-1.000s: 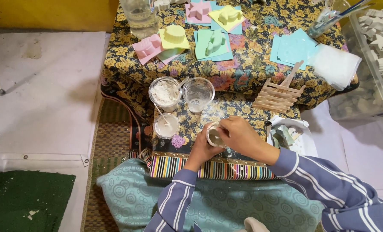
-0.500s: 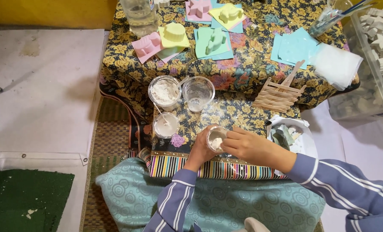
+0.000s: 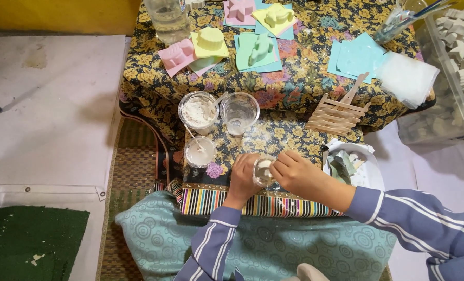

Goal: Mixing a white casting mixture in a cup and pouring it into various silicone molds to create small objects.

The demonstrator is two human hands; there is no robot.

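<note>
My left hand (image 3: 243,174) and my right hand (image 3: 290,171) both grip a small clear plastic mould with white plaster in it (image 3: 263,170), held just above the flowered cloth (image 3: 294,88) at the near edge of the low table. Left of my hands stands a small cup of white paste with a stick in it (image 3: 200,151). Behind it are a clear cup of white powder (image 3: 197,110) and a nearly empty clear cup (image 3: 239,111).
Pastel moulds on coloured sheets (image 3: 253,49) lie at the back of the table, beside a water bottle (image 3: 167,18). A rack of wooden sticks (image 3: 337,113), a white cloth (image 3: 406,78), a plastic bin of white cast shapes (image 3: 461,62) and a bag of scraps (image 3: 349,164) sit to the right.
My hands have stayed on the small mould and shifted slightly; the right hand now sits lower and closer around it. Everything else on the table is as before.
</note>
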